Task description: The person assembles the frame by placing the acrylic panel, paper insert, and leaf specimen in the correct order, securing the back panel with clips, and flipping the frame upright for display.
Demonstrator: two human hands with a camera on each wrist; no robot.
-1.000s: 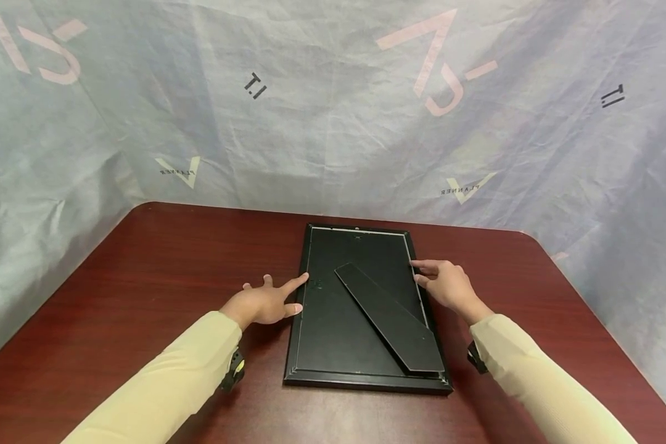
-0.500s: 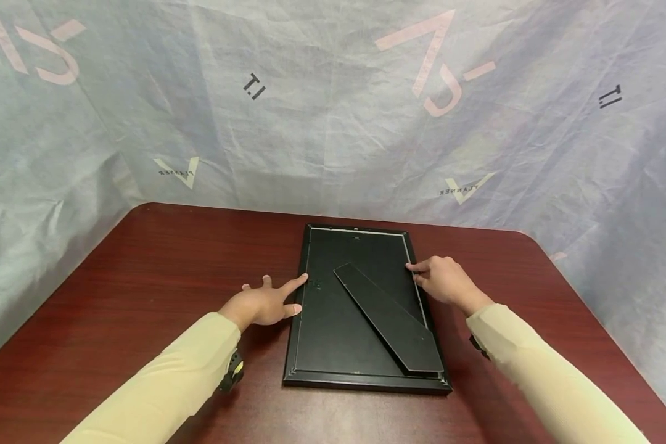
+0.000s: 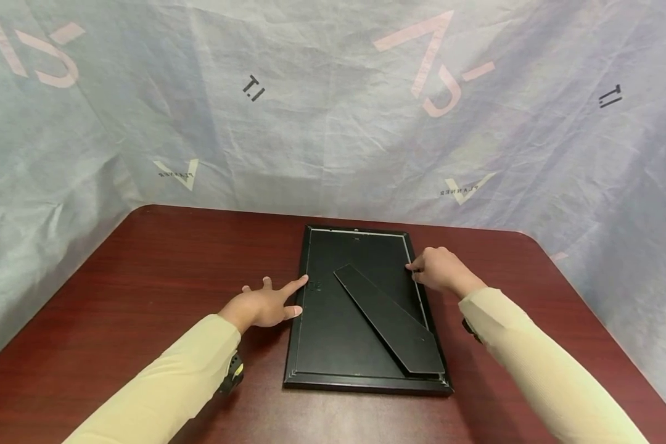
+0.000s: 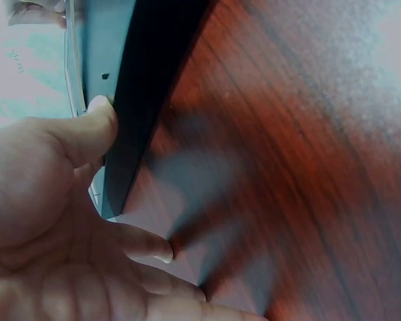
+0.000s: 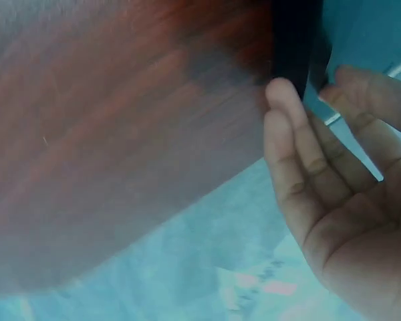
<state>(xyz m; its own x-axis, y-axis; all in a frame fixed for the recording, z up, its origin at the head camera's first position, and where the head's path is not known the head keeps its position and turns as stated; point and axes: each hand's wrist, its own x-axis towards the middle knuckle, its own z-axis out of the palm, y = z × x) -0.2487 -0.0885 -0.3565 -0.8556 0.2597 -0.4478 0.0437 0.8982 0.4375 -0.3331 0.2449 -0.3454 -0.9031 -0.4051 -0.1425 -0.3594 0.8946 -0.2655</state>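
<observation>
A black picture frame (image 3: 366,383) lies on the table with its back up. Its dark backing board (image 3: 327,339) sits inside the rim, and a black easel leg (image 3: 388,320) slants across it. My left hand (image 3: 261,306) rests at the left rim, index finger and thumb touching it, the other fingers spread. In the left wrist view, the thumb (image 4: 100,124) presses on the frame's edge. At the right rim, my right hand (image 3: 446,271) has bent fingers; thumb and index finger (image 5: 334,97) come close together at the inner edge while other fingers lie along the outer side.
The reddish-brown wooden table (image 3: 200,259) has rounded far corners. Pale printed cloth (image 3: 322,123) hangs behind it and along both sides. Dark bands with wrist cameras (image 3: 233,373) show below the light yellow sleeves (image 3: 166,376).
My right index finger has moved inward onto the right inner edge, and the right hand and wrist have risen slightly. The left hand and the picture frame have stayed in place.
</observation>
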